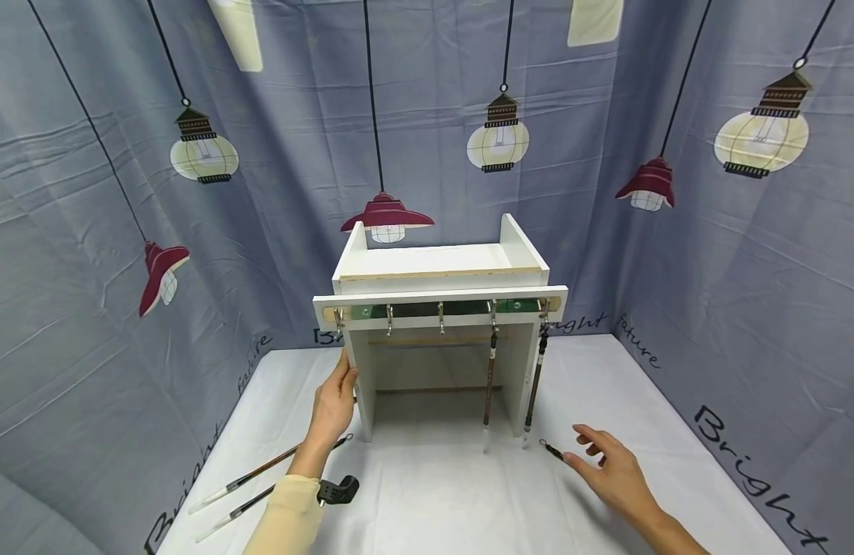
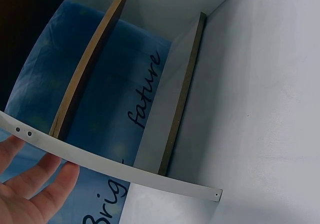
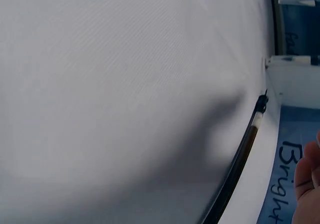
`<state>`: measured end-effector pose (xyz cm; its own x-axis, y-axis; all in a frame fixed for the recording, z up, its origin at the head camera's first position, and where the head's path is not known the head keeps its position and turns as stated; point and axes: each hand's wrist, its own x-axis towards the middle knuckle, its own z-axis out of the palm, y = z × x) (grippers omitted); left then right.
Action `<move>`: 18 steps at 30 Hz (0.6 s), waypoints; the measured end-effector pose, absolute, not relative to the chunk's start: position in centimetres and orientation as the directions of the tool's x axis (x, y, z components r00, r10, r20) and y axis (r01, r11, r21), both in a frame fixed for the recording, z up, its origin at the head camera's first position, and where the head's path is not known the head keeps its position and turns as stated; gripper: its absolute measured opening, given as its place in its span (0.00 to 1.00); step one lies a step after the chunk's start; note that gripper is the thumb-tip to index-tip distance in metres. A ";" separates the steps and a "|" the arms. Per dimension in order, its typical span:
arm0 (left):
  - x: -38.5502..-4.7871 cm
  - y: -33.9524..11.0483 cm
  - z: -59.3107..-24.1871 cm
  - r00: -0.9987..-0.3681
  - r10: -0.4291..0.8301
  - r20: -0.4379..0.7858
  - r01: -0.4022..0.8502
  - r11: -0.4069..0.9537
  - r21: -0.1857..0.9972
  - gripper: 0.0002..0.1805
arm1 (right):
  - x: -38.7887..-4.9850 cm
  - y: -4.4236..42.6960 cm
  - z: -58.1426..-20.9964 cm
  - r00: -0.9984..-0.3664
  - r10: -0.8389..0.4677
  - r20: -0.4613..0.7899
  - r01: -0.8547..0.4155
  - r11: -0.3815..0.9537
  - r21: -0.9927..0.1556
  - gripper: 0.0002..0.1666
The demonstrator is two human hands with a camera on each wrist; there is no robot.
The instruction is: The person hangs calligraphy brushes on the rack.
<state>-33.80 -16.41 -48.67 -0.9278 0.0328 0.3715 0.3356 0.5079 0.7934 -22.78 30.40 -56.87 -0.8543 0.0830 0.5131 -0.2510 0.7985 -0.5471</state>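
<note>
A white wooden shelf (image 1: 441,294) with a row of metal hooks stands on the table. My left hand (image 1: 333,402) rests its extended fingers against the outside of the shelf's left side panel (image 2: 107,165). Two writing brushes, one brown (image 1: 492,378) and one dark (image 1: 536,378), hang from the hooks at the right. My right hand (image 1: 610,474) hovers with loosely bent fingers by another brush (image 3: 240,164) lying on the table. The right wrist view shows that brush apart from the visible fingers; in the head view the hand hides most of it.
Two more brushes, a brown one (image 1: 260,468) and a black one (image 1: 250,502), lie left of the shelf, partly behind my left forearm. A white cloth covers the table (image 1: 441,493). Blue-grey curtains (image 1: 427,139) printed with lamps surround it.
</note>
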 end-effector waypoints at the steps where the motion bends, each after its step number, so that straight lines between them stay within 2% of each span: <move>1: -33.8 -16.4 -48.7 -0.928 0.032 0.372 0.335 0.509 0.793 0.30 | -22.7 30.5 -57.0 -0.857 0.085 0.509 -0.244 0.803 -0.544 0.31; 10: -34.0 -16.5 -48.8 -0.927 0.029 0.373 0.334 0.513 0.791 0.30 | -22.6 31.3 -57.8 -0.879 0.095 0.467 -0.183 0.838 -0.515 0.32; 18: -34.0 -16.4 -48.8 -0.927 0.022 0.375 0.332 0.512 0.792 0.30 | -22.7 31.9 -58.4 -0.947 0.101 0.305 -0.068 0.863 -0.500 0.34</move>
